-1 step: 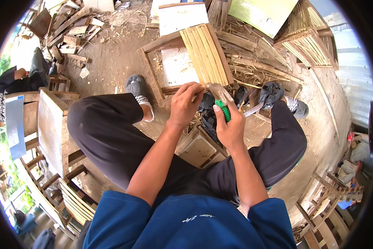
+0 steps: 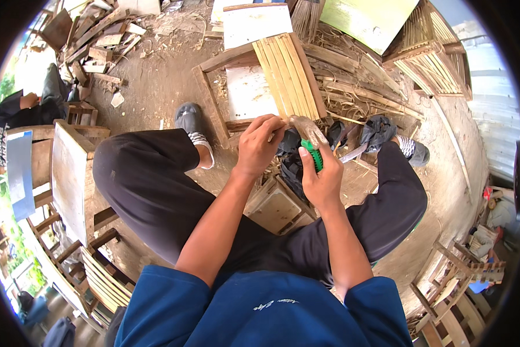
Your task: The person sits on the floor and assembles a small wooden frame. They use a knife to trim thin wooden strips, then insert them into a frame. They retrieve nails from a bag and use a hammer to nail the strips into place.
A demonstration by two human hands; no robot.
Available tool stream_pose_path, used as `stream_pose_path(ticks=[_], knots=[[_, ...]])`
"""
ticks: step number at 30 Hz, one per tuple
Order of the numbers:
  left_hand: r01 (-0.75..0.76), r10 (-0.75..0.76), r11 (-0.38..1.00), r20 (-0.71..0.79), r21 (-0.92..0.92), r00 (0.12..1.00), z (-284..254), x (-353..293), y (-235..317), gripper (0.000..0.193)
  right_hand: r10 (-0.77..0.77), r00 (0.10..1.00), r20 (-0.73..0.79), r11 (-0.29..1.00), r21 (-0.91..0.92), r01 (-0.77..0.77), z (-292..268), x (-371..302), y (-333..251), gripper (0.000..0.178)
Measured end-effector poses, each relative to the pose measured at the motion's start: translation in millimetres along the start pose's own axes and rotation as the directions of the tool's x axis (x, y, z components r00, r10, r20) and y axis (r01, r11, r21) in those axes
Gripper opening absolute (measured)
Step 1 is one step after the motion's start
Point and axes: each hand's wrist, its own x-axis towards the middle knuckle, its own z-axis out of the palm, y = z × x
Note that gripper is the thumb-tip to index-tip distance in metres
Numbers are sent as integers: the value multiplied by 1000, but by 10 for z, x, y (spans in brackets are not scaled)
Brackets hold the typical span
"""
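I sit over a wooden frame [image 2: 209,98] on the dirt ground, with a row of bamboo slats [image 2: 289,75] laid across it. My left hand [image 2: 258,146] rests at the near end of the slats, fingers pinched together on the slat edge; what they pinch is too small to tell. My right hand [image 2: 322,180] is closed around the green handle of a hammer [image 2: 313,155]. The hammer's head sits just right of my left fingers, over the slat ends. A white board [image 2: 248,92] lies inside the frame.
A small wooden stool [image 2: 277,205] stands between my legs, and a wooden bench [image 2: 69,179] is at my left. Another person [image 2: 23,110] sits far left. Scrap wood [image 2: 98,40] is piled at top left, bamboo panels [image 2: 439,63] at top right. A blade [image 2: 352,153] lies by my right foot.
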Motion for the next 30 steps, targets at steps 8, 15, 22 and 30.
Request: stream_pose_path(ticks=[8, 15, 22, 30], knots=[[-9, 10, 1000, -8, 18, 1000, 34, 51, -38, 32, -64, 998, 18, 993, -98, 65, 14, 18, 59, 33], [-30, 30, 999, -1, 29, 1000, 28, 60, -43, 31, -74, 997, 27, 994, -84, 76, 19, 33, 54, 32], [-13, 13, 1000, 3, 27, 1000, 29, 67, -41, 30, -215, 974, -71, 975, -70, 211, -8, 36, 52, 31], [21, -22, 1000, 29, 12, 999, 19, 74, -15, 31, -67, 996, -62, 997, -32, 65, -19, 70, 45, 27]])
